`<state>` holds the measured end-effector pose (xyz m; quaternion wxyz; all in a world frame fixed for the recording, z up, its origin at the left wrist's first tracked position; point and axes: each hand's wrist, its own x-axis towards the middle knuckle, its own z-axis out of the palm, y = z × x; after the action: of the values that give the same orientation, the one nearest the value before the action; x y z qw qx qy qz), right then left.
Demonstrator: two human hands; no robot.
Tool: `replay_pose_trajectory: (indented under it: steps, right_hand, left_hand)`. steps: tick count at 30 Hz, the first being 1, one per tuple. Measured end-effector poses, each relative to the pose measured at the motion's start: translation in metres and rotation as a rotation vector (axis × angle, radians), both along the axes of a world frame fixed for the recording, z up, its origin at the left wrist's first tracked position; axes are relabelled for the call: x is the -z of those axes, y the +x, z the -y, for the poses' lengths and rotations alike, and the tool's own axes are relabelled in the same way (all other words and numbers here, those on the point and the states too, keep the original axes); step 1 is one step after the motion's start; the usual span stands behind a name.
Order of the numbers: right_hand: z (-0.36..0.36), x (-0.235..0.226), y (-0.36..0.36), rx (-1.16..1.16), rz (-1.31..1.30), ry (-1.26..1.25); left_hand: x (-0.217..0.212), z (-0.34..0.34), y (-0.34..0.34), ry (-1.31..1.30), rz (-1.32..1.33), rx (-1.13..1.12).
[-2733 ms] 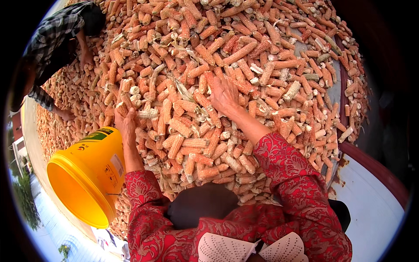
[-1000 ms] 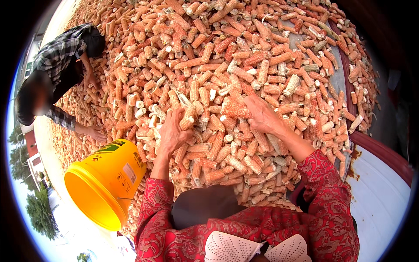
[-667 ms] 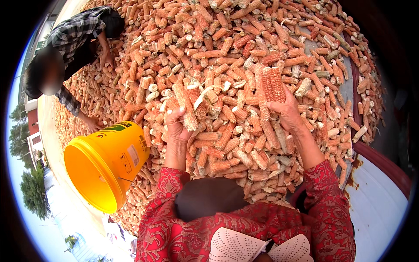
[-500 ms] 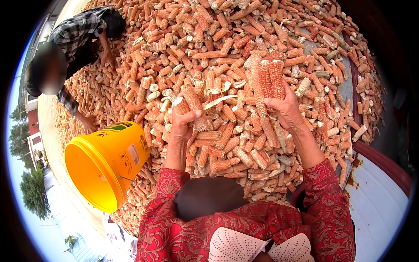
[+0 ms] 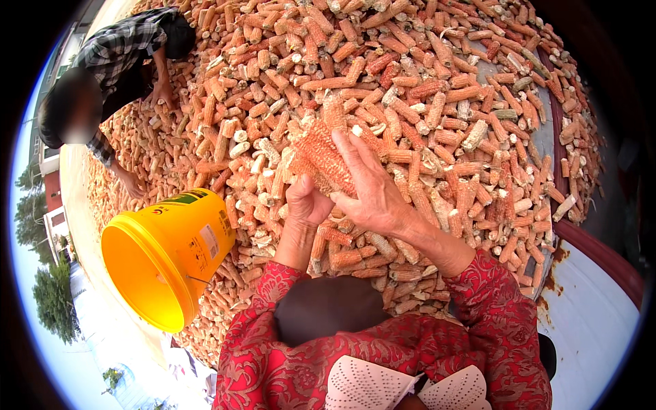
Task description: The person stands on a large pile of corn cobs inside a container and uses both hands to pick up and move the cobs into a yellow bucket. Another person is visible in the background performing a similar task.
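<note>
Several reddish-orange corn cobs (image 5: 320, 158) are bunched between my two hands over the middle of the heap. My left hand (image 5: 306, 207) grips the bunch from below and the left, its thumb showing while its other fingers are mostly hidden by the cobs. From the right, my right hand (image 5: 377, 195) presses on the same cobs, with its long fingers lying along their side and its thumb pointing toward my left hand. The cobs in the bunch look bare of kernels.
A large heap of corn cobs (image 5: 246, 75) spreads around my hands. To the left, a yellow bucket (image 5: 198, 229) lies tipped with its mouth toward me. Another person (image 5: 126, 48) in a checked shirt bends over the heap at far left. A pale metal sheet (image 5: 588, 301) lies at right.
My right hand has swung left with its corn cobs and met my left hand. The cobs from both hands are now together. The bucket has not moved.
</note>
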<state>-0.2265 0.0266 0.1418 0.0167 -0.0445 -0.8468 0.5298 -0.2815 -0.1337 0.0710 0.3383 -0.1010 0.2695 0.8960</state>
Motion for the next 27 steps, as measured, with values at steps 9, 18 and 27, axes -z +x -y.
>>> replay_pose_trajectory:
  steps: [9, 18, 27]
  right_hand:
    - [0.059, -0.032, -0.007, -0.077, -0.413, 0.316]
    - [-0.053, 0.048, -0.017, -0.115, -0.294, 0.237]
    - [-0.265, 0.169, -0.044, 0.372, 0.111, 0.770]
  left_hand:
    - [-0.056, 0.013, -0.003, 0.330, 0.127, -0.104]
    - [-0.228, 0.208, -0.036, 0.301, -0.549, -0.706]
    - [-0.237, 0.311, -0.030, 0.414, -0.396, -0.820]
